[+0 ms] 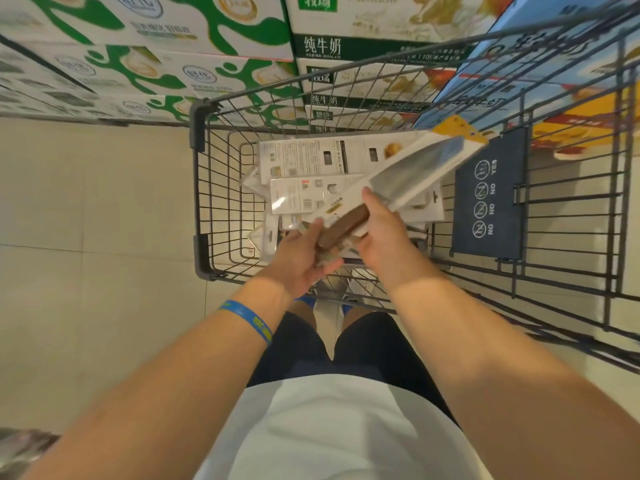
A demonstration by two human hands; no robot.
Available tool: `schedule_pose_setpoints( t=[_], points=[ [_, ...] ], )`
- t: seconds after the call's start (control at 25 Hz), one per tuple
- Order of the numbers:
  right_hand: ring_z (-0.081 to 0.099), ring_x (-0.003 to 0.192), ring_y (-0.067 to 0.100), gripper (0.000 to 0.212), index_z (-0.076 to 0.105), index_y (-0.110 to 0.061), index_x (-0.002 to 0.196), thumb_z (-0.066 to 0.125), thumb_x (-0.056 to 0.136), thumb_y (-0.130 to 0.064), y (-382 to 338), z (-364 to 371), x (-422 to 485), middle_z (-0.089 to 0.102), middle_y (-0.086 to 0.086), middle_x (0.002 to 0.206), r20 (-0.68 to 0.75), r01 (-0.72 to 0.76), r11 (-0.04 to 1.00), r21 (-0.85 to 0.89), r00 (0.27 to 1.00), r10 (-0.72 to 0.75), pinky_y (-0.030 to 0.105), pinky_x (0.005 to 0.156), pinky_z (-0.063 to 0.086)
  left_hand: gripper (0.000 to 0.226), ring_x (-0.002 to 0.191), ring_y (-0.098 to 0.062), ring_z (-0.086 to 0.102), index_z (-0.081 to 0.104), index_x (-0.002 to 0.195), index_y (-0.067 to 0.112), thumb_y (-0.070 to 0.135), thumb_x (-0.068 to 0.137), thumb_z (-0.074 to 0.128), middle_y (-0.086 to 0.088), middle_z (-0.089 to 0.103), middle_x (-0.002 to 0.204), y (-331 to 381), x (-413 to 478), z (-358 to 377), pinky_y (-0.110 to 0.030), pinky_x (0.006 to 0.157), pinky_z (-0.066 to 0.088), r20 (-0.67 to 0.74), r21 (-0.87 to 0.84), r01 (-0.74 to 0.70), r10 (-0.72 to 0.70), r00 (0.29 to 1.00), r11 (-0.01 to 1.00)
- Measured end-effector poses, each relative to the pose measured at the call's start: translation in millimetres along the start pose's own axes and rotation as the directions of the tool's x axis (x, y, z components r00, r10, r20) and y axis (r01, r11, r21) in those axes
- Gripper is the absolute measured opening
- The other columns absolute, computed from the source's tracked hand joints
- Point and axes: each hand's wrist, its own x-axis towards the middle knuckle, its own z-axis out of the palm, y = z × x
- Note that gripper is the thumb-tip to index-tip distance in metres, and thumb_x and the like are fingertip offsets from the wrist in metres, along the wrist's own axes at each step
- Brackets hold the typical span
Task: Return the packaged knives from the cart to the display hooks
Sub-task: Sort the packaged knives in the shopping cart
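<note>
- Packaged brown-handled knife in a clear blister on a white card with a yellow header (408, 174): held in the air over the grey wire shopping cart (198, 126). It is tilted, with the header end pointing far right and the handle end nearest the person.
- Right hand (384, 233): clamped on the pack near where handle meets blade, thumb on the top face, fingers wrapped underneath.
- Left hand (299, 259): palm up under the near end of the pack, thumb along its left edge, fingers curled round the underside, gripping it.
- Hands sit close together, with the brown handle between them.
- Other packaged knives (311, 157): a loose pile of white-card packs lying flat in the cart basket, printed backs up, overlapping, directly below the held pack.
- Dark blue seat flap with white NO/YES icons (488, 202): on the right side of the cart, just right of the pile.
- Blue wristband with yellow print (247, 318): on the left wrist.
- Green-and-white milk cartons (156, 74): stacked past the far end of the cart.
- Blue boxes (540, 15): stacked far right.
- Beige tiled floor (86, 220): left of the cart.
</note>
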Motion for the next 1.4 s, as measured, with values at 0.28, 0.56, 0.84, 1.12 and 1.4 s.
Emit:
schedule_pose_setpoints(
  t=[0.28,0.56,0.84,1.12,1.4],
  points=[
    [0.067,0.103,0.028,0.034,0.062,-0.017,0.121,0.07,0.094,-0.034,-23,-59,43,0.07,0.008,0.114,-0.169,-0.039,0.874,-0.485,0.984,-0.05,0.047,0.087,0.058,0.033,0.093,-0.022,0.071,0.067,0.11,0.014,0.044,0.098,0.061,0.001,0.075,0.103,4,34,-12,-0.032,0.075,0.059,0.036,0.579,-0.21,0.233,0.972,0.788],
    [0.062,0.091,0.014,0.045,0.063,-0.03,0.129,0.076,0.086,-0.028,-52,-92,71,0.066,-0.014,0.095,0.232,0.336,0.223,-0.915,0.891,-0.39,0.023,0.068,0.043,0.084,0.154,-0.031,0.014,0.024,0.155,0.028,0.029,0.087,0.073,-0.005,0.017,0.167,21,148,-18,-0.053,0.12,0.024,0.379,0.913,-0.234,0.478,0.792,-0.336],
    [0.063,0.091,0.01,0.059,0.06,-0.044,0.133,0.082,0.08,-0.034,-66,-62,89,0.068,-0.015,0.104,0.47,0.491,-0.021,-0.871,0.82,-0.326,0.028,0.075,0.05,0.063,0.113,-0.031,0.06,0.039,0.147,0.03,0.008,0.092,0.061,-0.001,0.052,0.147,30,177,-41,-0.048,0.089,0.051,0.507,0.768,-0.162,0.433,0.745,-0.62],
    [0.064,0.105,0.016,0.081,0.043,-0.057,0.143,0.083,0.078,-0.029,-105,-49,85,0.067,-0.011,0.13,0.473,0.446,-0.182,-0.876,0.869,-0.148,0.038,0.088,0.053,0.041,0.12,-0.023,0.06,0.046,0.143,0.05,0.035,0.106,0.042,0.013,0.055,0.146,-2,141,-54,-0.039,0.091,0.055,0.571,0.737,-0.389,0.202,0.796,-0.553],
    [0.062,0.103,0.023,0.077,0.048,-0.044,0.145,0.082,0.077,-0.037,-141,7,90,0.066,0.001,0.126,0.632,0.48,-0.539,-0.693,0.764,-0.133,0.037,0.077,0.046,0.039,0.116,-0.023,0.057,0.053,0.139,0.039,0.027,0.103,0.043,0.017,0.056,0.142,-16,140,-58,-0.041,0.087,0.055,0.629,0.721,-0.433,0.247,0.737,-0.541]
  ],
)
